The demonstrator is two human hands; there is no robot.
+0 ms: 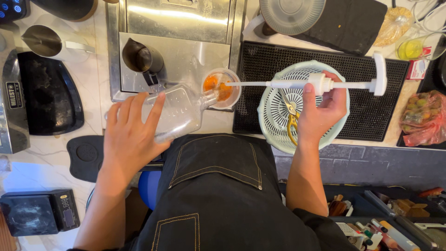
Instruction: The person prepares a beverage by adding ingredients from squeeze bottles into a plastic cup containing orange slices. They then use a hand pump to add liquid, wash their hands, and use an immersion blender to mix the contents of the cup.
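My left hand [132, 132] grips a clear, nearly empty bottle [179, 111], tipped on its side with its neck over a small clear cup [222, 88] holding orange liquid. My right hand [320, 109] holds a white pump dispenser [325, 84] sideways by its collar. The pump's thin tube reaches left to the cup's rim and its head points right. Below my right hand sits a pale green slotted basket [274, 116] with yellow-handled scissors [291, 122] inside.
A black ridged drip mat [371, 121] lies under the basket. A steel tray [186, 60] holds a dark metal pitcher [141, 58]. A second pitcher [42, 41], a black scale [39, 211], a bag of fruit [423, 116] and a drawer of tools [385, 227] surround the counter.
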